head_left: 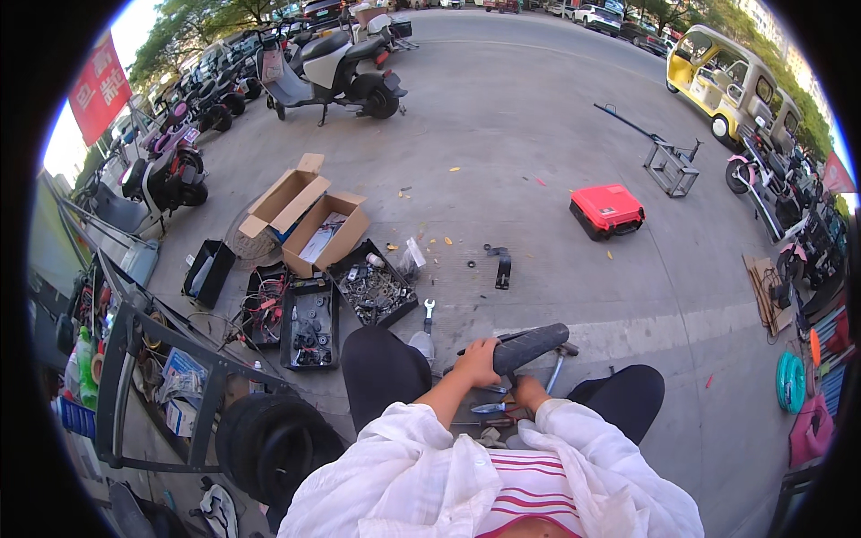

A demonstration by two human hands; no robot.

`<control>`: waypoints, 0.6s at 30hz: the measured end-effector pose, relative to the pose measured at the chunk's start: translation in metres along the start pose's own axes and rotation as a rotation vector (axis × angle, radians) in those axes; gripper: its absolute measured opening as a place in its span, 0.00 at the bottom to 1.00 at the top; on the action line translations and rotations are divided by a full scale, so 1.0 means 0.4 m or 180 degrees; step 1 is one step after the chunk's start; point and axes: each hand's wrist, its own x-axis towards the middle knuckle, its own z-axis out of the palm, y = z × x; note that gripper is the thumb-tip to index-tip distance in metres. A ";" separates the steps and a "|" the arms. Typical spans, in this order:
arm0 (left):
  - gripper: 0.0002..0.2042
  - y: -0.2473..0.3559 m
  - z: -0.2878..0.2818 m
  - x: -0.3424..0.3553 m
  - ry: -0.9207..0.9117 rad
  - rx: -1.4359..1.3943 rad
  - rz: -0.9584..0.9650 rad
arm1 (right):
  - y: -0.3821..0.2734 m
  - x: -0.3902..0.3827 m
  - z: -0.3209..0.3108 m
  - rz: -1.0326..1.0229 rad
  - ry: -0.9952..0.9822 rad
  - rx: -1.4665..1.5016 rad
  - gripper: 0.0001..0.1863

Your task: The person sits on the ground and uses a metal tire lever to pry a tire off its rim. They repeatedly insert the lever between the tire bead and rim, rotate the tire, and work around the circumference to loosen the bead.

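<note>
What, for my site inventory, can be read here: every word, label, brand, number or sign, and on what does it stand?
Red banner, upper left: large pale characters, not quoted here.
Small red flag, far right: any writing too blurred to read.
Red case: any lid marks too small.
Blue container, lower left: any label too blurred.
Black piece at the left hand: no readable text.

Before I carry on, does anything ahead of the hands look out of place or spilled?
Mildly: a black bent part and a small dark ring lie loose on the pavement, outside the tray of jumbled metal parts. That tray sits skewed beside the other black tray. I see no obvious liquid spill.
</note>
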 end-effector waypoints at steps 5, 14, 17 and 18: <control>0.44 -0.072 0.005 0.002 0.0033 -0.0046 0.0107 | -0.026 0.003 -0.083 -0.0183 0.0519 -0.1100 0.09; 0.42 0.033 -0.037 -0.028 0.0680 0.0384 0.0373 | -0.032 -0.006 -0.215 -0.0664 0.0469 -0.2297 0.09; 0.41 0.022 -0.004 -0.007 0.0867 0.0085 0.1157 | -0.043 -0.002 -0.226 -0.0591 0.0423 -0.2498 0.09; 0.41 0.027 -0.005 -0.008 0.0769 0.0024 0.1084 | -0.049 -0.007 -0.232 -0.0618 0.0391 -0.2527 0.09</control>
